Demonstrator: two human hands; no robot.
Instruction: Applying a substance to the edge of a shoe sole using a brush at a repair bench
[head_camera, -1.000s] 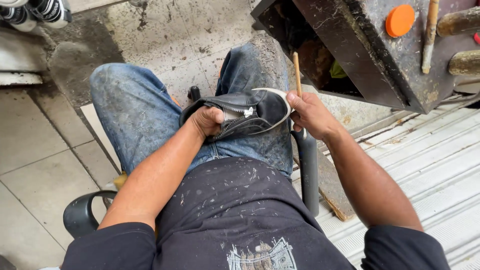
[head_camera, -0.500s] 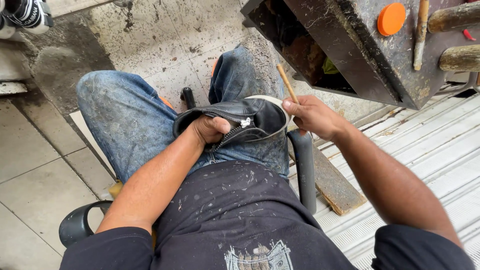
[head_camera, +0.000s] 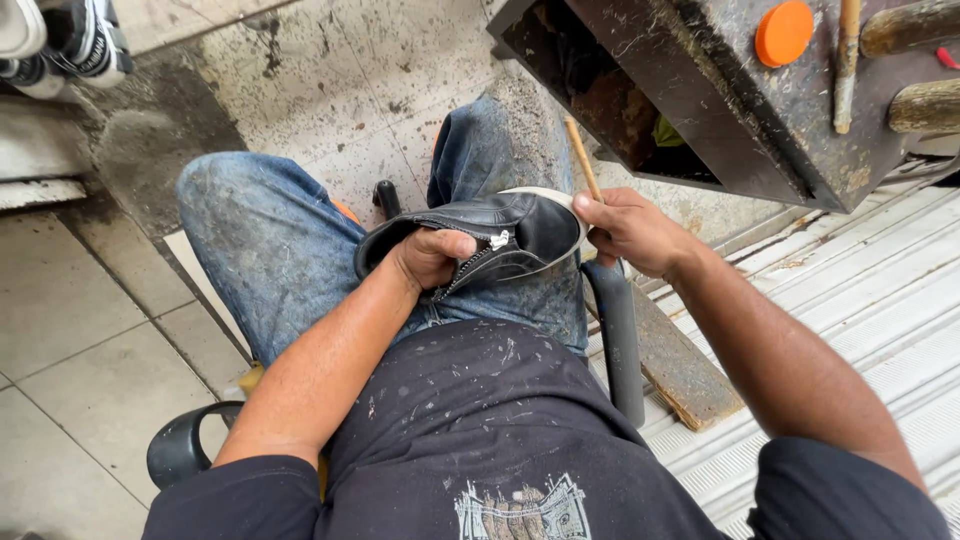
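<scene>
A black leather shoe (head_camera: 520, 228) with a zip and a pale sole rim lies across my lap on worn blue jeans (head_camera: 270, 240). My left hand (head_camera: 432, 256) is pushed into the shoe's opening and grips its upper by the zip. My right hand (head_camera: 632, 230) pinches a thin wooden stick (head_camera: 582, 158) that stands up from the fingers, its lower end at the shoe's sole edge near the toe.
A dark, grimy open box (head_camera: 700, 100) stands at the upper right, with an orange lid (head_camera: 783, 32) and wooden tool handles (head_camera: 920, 105) on top. A plank (head_camera: 680, 365) lies on the ribbed metal floor. Chair arms (head_camera: 615, 340) flank me. Sneakers (head_camera: 60, 40) sit top left.
The view has swung so the shoe and both hands sit a little lower and nearer the middle. The stick has tilted leftward. Both grips are unchanged.
</scene>
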